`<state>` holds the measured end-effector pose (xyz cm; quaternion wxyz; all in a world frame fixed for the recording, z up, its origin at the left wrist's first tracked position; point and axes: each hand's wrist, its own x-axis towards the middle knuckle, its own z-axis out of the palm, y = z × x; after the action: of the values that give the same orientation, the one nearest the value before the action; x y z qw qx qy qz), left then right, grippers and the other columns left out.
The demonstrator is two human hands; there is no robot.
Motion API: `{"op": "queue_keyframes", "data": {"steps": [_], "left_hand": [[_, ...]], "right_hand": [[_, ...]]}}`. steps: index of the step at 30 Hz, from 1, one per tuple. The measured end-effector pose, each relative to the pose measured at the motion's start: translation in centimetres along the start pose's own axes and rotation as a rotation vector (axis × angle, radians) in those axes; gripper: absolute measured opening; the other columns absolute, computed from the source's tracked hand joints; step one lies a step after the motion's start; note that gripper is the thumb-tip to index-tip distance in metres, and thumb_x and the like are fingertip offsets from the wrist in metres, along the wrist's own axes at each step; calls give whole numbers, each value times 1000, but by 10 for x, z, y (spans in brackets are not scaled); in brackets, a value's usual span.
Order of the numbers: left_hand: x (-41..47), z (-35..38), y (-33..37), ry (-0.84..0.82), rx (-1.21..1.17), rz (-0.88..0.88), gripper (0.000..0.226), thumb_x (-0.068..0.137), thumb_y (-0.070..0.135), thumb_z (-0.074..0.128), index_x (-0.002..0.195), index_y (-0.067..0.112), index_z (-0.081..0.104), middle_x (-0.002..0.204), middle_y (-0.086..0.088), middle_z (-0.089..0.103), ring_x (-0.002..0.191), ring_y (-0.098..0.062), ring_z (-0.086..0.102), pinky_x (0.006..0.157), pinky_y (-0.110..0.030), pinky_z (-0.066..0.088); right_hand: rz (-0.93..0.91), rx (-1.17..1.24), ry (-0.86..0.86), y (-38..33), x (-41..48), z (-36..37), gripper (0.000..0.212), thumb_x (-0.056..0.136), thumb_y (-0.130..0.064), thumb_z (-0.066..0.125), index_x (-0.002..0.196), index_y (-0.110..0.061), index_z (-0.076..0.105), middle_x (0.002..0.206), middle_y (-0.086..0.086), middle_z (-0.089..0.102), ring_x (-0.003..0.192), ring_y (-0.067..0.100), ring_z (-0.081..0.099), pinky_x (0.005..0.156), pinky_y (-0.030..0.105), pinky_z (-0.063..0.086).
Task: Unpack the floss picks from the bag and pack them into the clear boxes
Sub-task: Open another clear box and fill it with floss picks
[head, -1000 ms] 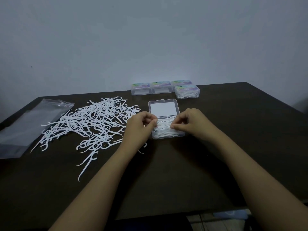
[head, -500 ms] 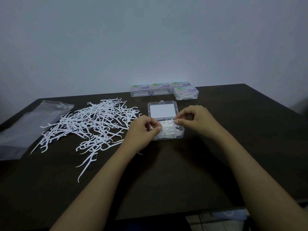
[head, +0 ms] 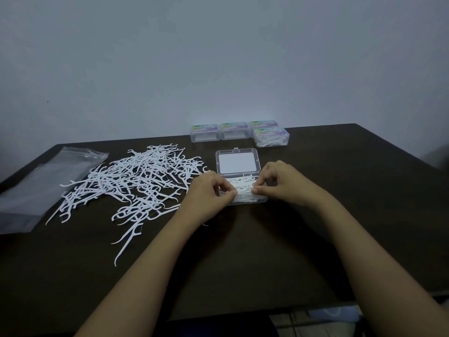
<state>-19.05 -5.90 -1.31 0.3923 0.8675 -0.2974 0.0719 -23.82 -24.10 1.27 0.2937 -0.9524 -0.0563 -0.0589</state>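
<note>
Head view, the only one: I am looking down at a dark table [head: 267, 251] standing against a plain pale wall [head: 218, 57]. Item one, the open clear box [head: 245, 202], is sitting near the middle of the table, its lid [head: 238, 162] lying flat behind it with the catch pointing at the wall. Item two, a bundle of picks [head: 243, 188], is lying crosswise inside that box. Item three, my left hand [head: 209, 193], is working at the left end of the bundle, fingers curled in, thumb and forefinger pinching the picks. Item four, my right hand [head: 284, 183], is doing likewise at the right end, thumb and forefinger pinching, the other fingers bent above the box. Item five, the loose floss picks [head: 136, 183], are lying in a wide tangled heap just left of the box, one stray pick [head: 126, 239] trailing off toward the near edge. Item six, the clear bag [head: 36, 188], is lying flat at the far left, touching the heap's edge. Item seven, a row of closed boxes [head: 234, 131] with coloured labels, is standing at the back edge, and a fourth box [head: 271, 137], showing white picks inside, is sitting just in front of the row's right end.
</note>
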Motion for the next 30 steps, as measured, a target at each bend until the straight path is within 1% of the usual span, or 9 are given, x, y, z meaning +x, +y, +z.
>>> {"op": "queue_keyframes", "data": {"steps": [3,9,12,15,18,20,24,27,30], "left_hand": [[0,0,-1,-10,45,42,9,80,16,70,79,8,74,76,1,53,63,-2,45,62,-14,35],[1,-1,-4,-27,80,114,13,83,22,67,91,17,75,80,1,54,71,-6,47,65,-19,35],[0,-5,-3,85,-35,71,8,83,18,66,84,13,72,77,7,56,68,-2,50,63,-10,37],[0,-12,-4,186,-72,21,8,84,13,63,80,8,68,75,7,58,66,-2,49,61,-6,37],[0,-22,-12,215,-42,-52,9,86,12,60,81,10,67,75,4,58,67,-9,51,64,-15,44],[0,-32,-18,215,-10,-101,9,86,12,59,83,11,67,79,3,59,68,-10,52,65,-23,49],[-8,-61,-22,173,93,-117,9,85,13,61,88,11,69,85,2,62,73,-5,50,69,-20,40],[-18,-86,-29,78,196,-154,15,83,22,66,96,15,68,99,0,62,86,-8,49,76,-22,38],[-31,-110,-41,-92,284,-279,48,76,34,73,118,19,55,124,-6,54,103,-15,51,92,-28,40]], "right_hand": [[4,4,-3,1,0,0,12,82,-26,67,88,-17,73,89,-12,50,84,3,45,66,12,36],[-10,-21,26,2,-1,0,8,81,-30,67,84,-24,71,90,-10,51,95,5,39,71,10,33],[-14,19,105,2,-1,0,6,84,-30,64,79,-27,64,90,-9,50,92,4,40,70,11,33],[-18,10,205,2,-1,2,11,86,-29,62,82,-21,68,90,-8,51,90,5,40,71,13,34],[-39,-67,260,-5,-3,9,18,88,-28,59,94,-15,69,93,-7,52,90,5,41,76,21,38],[-92,-82,256,-17,-5,16,18,90,-27,57,97,-15,68,94,-6,54,90,5,42,78,20,35],[-227,-101,132,-52,-5,35,21,90,-22,58,105,-12,68,96,5,62,88,12,50,77,18,32],[-206,-147,54,-78,-1,53,32,90,-27,56,118,-12,62,104,8,63,99,19,56,83,22,36],[-103,-269,2,-97,5,70,40,91,-32,55,125,-11,57,115,10,59,110,22,52,89,26,36]]}}
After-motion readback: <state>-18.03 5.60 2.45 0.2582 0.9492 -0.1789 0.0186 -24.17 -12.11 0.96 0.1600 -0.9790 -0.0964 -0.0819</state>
